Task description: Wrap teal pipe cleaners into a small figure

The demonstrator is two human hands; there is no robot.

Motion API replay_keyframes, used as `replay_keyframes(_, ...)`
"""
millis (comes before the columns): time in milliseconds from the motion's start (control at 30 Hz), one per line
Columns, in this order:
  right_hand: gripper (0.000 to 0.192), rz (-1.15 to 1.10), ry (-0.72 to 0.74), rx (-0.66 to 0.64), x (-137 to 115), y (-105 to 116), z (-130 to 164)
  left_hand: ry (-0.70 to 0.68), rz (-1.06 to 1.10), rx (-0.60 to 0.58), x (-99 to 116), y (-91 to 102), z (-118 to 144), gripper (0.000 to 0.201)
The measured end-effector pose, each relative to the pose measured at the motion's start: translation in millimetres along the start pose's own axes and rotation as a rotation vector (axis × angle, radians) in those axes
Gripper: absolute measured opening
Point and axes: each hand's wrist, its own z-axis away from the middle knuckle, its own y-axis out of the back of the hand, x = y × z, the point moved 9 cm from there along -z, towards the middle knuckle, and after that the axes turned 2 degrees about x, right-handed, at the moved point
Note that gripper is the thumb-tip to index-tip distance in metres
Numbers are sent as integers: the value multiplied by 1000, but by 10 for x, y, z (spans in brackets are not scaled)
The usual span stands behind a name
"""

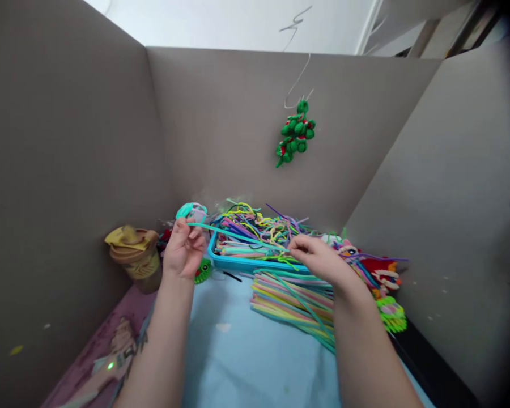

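Observation:
Between my two raised hands a turquoise pipe cleaner (238, 235) is stretched nearly straight, above the table. The thumb and fingers of my left hand (183, 249) pinch its left end, together with a small looped pipe cleaner piece (186, 211) in turquoise and pale pink. My right hand (317, 258) grips the other end with its fingertips, closed. Behind and below the strand stands a blue tray (255, 264) heaped with many-coloured pipe cleaners. Under my right hand lies a bundle of pastel pipe cleaners (289, 306).
A tan lidded cup (138, 260) stands left, with a device with a green light (110, 365) nearer me. A green fuzzy figure (203, 271) sits by my left wrist. Fuzzy crafts (382, 275) lie right. A green beaded-looking ornament (297, 133) hangs before the grey back panel (221, 124).

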Motion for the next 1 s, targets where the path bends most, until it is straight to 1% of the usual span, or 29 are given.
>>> replay_keyframes(133, 13, -7, -8, -26, 83, -80, 32, -96, 1, 41, -29, 28, 0, 24)
replay_keyframes(233, 15, 35, 29, -58, 82, -86, 26, -187, -22, 116, -51, 79, 9, 27)
replay_keyframes(300, 17, 79, 43, -68, 124, -50, 20, -219, -75, 151, -81, 91, 13, 27)
replay_keyframes(400, 16, 219, -35, 24, 298, 114, 33, -192, -188, 151, -225, 38, 24, 25)
replay_keyframes(467, 15, 299, -74, 100, 343, 202, 64, -118, -254, 126, -425, -26, 63, 24)
replay_keyframes(500, 24, 304, -64, 116, 306, 200, 76, -66, -281, 113, -553, -58, 97, 24)
replay_keyframes(533, 38, 276, -36, 115, 232, 163, 82, -17, -313, 98, -684, -92, 142, 24)
replay_keyframes(567, 48, 213, 17, 85, 117, 79, 80, 23, -344, 85, -806, -124, 193, 23)
replay_keyframes(600, 52, 130, 61, 53, -8, -18, 75, 61, -374, 72, -920, -153, 247, 22)
replay_keyframes(633, 52, 33, 88, 28, -125, -119, 64, 88, -396, 48, -1012, -190, 298, 21)
replay_keyframes(700, 40, -152, 83, 5, -295, -303, 24, 124, -414, -11, -1134, -266, 379, 18)
replay_keyframes(767, 23, -275, 64, 13, -388, -440, -21, 139, -423, -46, -1165, -312, 419, 17)
replay_keyframes(833, 12, -364, 29, 28, -398, -521, -55, 133, -427, -50, -1128, -325, 423, 17)
replay_keyframes(933, 9, -466, -43, 52, -327, -552, -80, 124, -428, -30, -1056, -308, 405, 19)
replay_keyframes(1000, 7, -483, -66, 70, -301, -531, -85, 128, -428, -14, -1046, -280, 398, 21)
